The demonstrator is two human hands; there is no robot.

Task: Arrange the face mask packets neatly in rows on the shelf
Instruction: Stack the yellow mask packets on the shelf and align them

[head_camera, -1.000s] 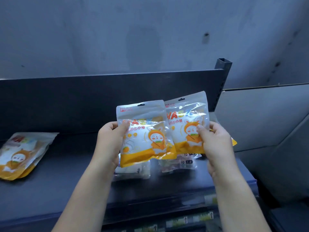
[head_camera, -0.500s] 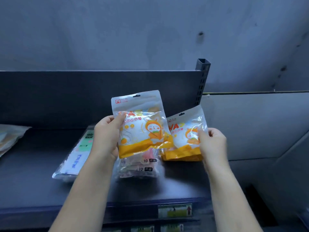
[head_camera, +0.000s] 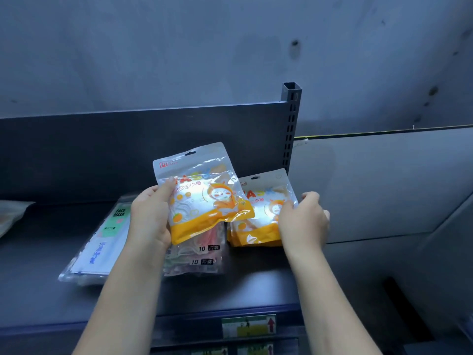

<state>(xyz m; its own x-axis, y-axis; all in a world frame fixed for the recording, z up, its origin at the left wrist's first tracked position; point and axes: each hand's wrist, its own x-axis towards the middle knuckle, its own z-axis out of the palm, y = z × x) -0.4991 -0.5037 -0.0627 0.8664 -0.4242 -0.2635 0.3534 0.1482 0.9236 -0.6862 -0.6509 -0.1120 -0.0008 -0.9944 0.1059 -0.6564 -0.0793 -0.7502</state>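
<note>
My left hand (head_camera: pixel 151 216) grips an orange-and-white cartoon mask packet (head_camera: pixel 204 196) by its left edge and holds it tilted above the dark shelf (head_camera: pixel 230 290). Under it lie clear packets marked "10" (head_camera: pixel 202 260) with pink masks inside. My right hand (head_camera: pixel 304 221) holds the right edge of a second orange-and-white packet (head_camera: pixel 261 219), which sits on a small pile of like packets at the shelf's right end. A green-and-white "FACE MASK" packet (head_camera: pixel 107 242) lies flat to the left, partly hidden by my left forearm.
The shelf's dark back panel (head_camera: pixel 102 155) ends at a slotted upright post (head_camera: pixel 291 119). Another packet (head_camera: pixel 10 216) shows at the far left edge. Price labels (head_camera: pixel 248 326) line the shelf's front lip. A pale wall panel stands to the right.
My right hand has lowered its orange packet onto the pile at the right end of the shelf. My left hand keeps its packet raised, now tilted. The view has shifted right.
</note>
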